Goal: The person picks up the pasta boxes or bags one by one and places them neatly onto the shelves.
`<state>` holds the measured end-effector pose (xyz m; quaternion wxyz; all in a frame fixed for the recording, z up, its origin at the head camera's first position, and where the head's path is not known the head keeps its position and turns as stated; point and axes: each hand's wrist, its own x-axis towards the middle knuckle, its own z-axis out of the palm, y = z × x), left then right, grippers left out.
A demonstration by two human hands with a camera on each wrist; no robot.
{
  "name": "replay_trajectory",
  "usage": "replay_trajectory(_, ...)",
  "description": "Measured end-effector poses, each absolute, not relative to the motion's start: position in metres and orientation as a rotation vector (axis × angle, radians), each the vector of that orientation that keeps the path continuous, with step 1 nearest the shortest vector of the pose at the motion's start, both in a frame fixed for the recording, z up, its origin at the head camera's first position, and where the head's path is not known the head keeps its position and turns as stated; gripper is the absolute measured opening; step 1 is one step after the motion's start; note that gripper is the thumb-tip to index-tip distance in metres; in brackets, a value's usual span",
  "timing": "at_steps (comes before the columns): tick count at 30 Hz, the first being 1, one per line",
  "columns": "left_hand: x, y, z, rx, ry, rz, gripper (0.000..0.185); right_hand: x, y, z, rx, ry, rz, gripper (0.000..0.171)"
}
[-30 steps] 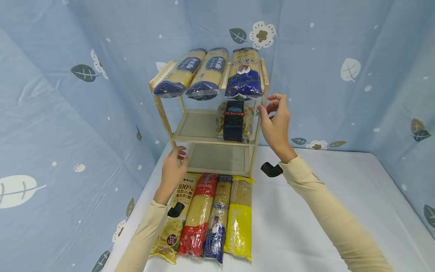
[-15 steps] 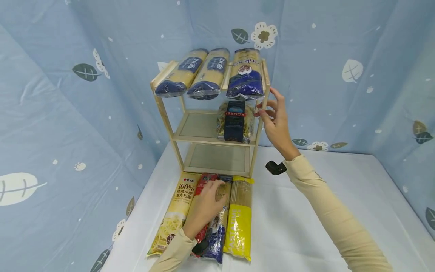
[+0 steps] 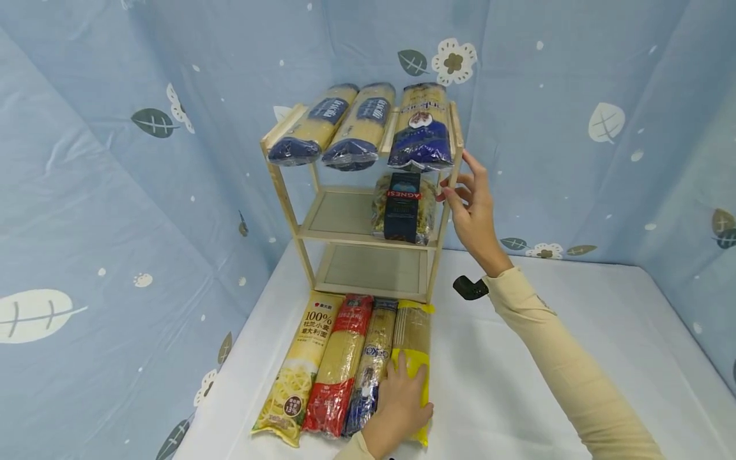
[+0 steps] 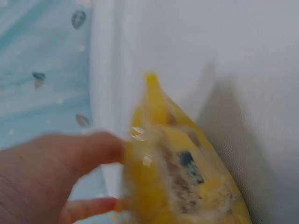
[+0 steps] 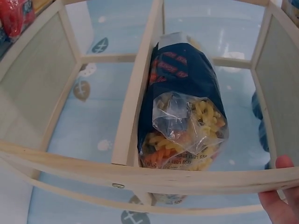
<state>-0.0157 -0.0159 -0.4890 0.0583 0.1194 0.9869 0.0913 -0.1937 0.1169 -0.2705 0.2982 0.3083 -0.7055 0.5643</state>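
The left hand (image 3: 399, 399) is lying on the lower part of the yellow spaghetti packet (image 3: 411, 348), the rightmost of four long packets set side by side on the white-covered desk (image 3: 546, 383) just in front of the wooden rack (image 3: 368, 191). In the left wrist view the thumb and fingers (image 4: 88, 149) are closing on the near end of that yellow packet (image 4: 182, 182), so the hand is grasping it at one end; the frame is blurred, so how firm the hold is cannot be told.

The right hand (image 3: 474, 204) is standing at the rack's front right post, fingers loosely spread and touching or very near the wood. It is carrying nothing. Judged from its position, it is steadying the light frame.

The rack has three levels. Three long pasta packets (image 3: 368, 124) are lying across the top one, their ends overhanging the front rail. A bag of spiral pasta (image 3: 404, 207) is standing at the right of the middle shelf; the right wrist view shows this bag (image 5: 182, 107) resting against a slat. The left half of that shelf and the bottom shelf are showing bare panel.

On the desk, the pale yellow packet (image 3: 299, 370), the red packet (image 3: 336, 364) and the blue-ended packet (image 3: 370, 364) are lying parallel and touching, ends toward the rack. That layout is keeping each one separately reachable.
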Motion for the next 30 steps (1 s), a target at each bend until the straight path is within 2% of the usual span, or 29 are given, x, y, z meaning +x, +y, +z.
replay_trajectory(7,-0.035,-0.005,-0.498,0.319,3.063,0.227,0.073,-0.212,0.121,-0.282,0.813,-1.851,1.501,0.055)
replay_trajectory(10,-0.039,-0.005,-0.499,0.288,3.049,0.244,0.073,-0.21,0.118,-0.282,0.831,-1.828,1.481,0.054)
replay_trajectory(14,-0.032,-0.004,-0.497,0.279,2.978,0.269,0.074,-0.201,0.116,-0.281,0.838,-1.832,1.431,0.054)
replay_trajectory(21,-0.015,0.003,-0.501,0.306,2.947,0.266,0.079,-0.217,0.122,-0.294,0.762,-1.859,1.361,0.056)
replay_trajectory(30,-0.016,-0.003,-0.508,0.276,3.119,0.775,0.062,-0.222,0.12,-0.294,0.804,-1.816,1.342,0.055)
